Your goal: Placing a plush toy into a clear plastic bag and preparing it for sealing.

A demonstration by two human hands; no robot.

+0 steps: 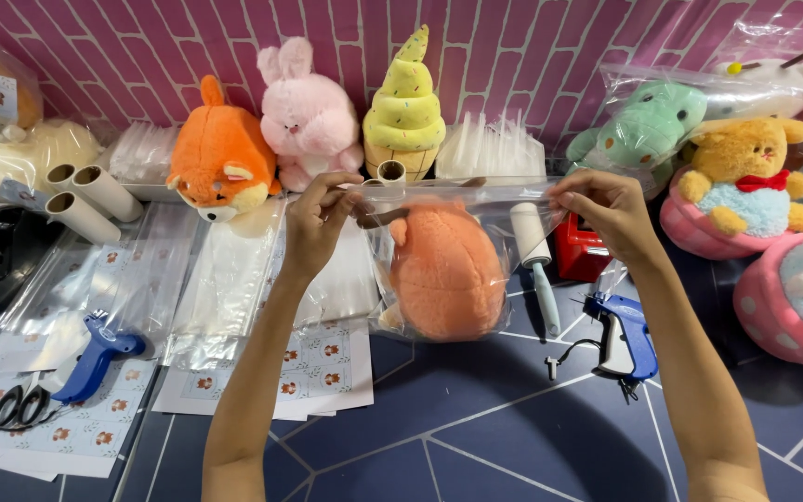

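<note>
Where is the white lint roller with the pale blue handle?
The lint roller lies right of centre on the dark floor, between the bagged peach plush toy and the red box.

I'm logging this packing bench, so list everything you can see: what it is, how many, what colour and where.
Clear bag: one, held up centre, peach plush toy inside.
Plush toys by wall: orange fox, pink rabbit, yellow ice-cream cone.
Bagged plush toys: green and others, right.
Tagging guns: two, blue, left and right.
Lint roller: one, white, behind bag.
Cardboard tubes: three, left.
Scissors: one, black, lower left.
Flower-print sheets: white, on the floor.
Left hand: pinches bag's top edge.
Right hand: pinches bag's top edge.
</note>
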